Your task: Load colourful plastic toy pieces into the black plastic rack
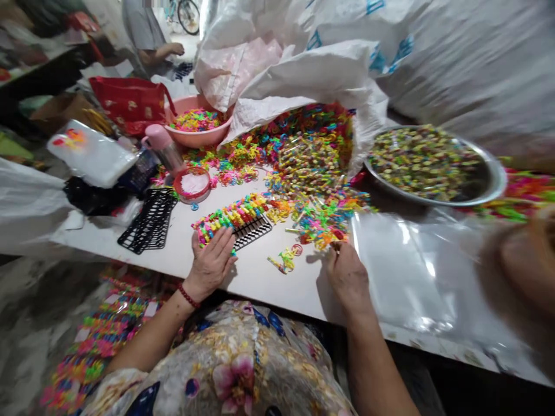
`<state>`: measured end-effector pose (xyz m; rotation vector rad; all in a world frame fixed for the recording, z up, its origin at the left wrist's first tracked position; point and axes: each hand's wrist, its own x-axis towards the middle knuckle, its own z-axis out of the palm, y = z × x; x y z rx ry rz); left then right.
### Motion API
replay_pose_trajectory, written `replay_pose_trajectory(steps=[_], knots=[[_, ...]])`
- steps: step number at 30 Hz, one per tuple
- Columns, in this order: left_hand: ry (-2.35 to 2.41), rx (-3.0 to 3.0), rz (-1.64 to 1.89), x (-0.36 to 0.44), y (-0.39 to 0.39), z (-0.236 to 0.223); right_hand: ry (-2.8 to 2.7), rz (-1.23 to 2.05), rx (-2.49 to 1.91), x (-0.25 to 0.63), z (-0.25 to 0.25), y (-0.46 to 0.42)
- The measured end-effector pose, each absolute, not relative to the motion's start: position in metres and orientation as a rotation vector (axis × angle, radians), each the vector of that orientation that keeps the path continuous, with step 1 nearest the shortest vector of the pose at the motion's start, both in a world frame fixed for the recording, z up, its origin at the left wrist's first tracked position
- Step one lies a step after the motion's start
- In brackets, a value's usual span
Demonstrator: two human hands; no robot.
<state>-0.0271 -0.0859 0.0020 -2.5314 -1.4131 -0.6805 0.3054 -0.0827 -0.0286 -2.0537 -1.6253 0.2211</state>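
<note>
My left hand [212, 260] lies with its fingers stretched over the near left end of a row of colourful small plastic toys [234, 215]. The toys sit on a black slatted plastic rack [254, 232], whose right end shows bare. At the front edge of a loose heap of bright plastic pieces [323, 216], my right hand [349, 274] has its thumb and fingers pinched together; what is between the fingertips is too small to make out. Between the hands, a few loose pieces [286, 259] lie on the white table [260, 289].
Stacked black racks [147, 222] and a red round dish [192, 184] lie left. Behind are a pink bottle [162, 147], a pink basin [199, 136] and a white sack [303, 75] spilling pieces. Right are a metal basin [498, 173] and clear plastic bags [399, 266]. Another person [145, 34] stands behind.
</note>
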Motion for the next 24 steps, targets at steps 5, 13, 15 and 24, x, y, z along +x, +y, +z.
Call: replay_pose_trajectory(steps=[5, 13, 15, 24], knots=[[-1.440, -2.532, -0.612, -0.028, -0.083, 0.003, -1.688, 1.004, -1.406, 0.212, -0.028, -0.063], [-1.404, -2.578, -0.603, -0.031, -0.082, 0.003, -1.864, 1.057, -1.039, 0.137, -0.053, -0.038], [-1.396, -2.576, -0.613, -0.031, -0.082, 0.003, -1.908, 1.036, -1.011, 0.138, -0.059, -0.036], [-1.416, -2.571, -0.597, -0.026, -0.081, 0.011, -2.147, 0.995, -0.913, 0.140, -0.066, -0.021]])
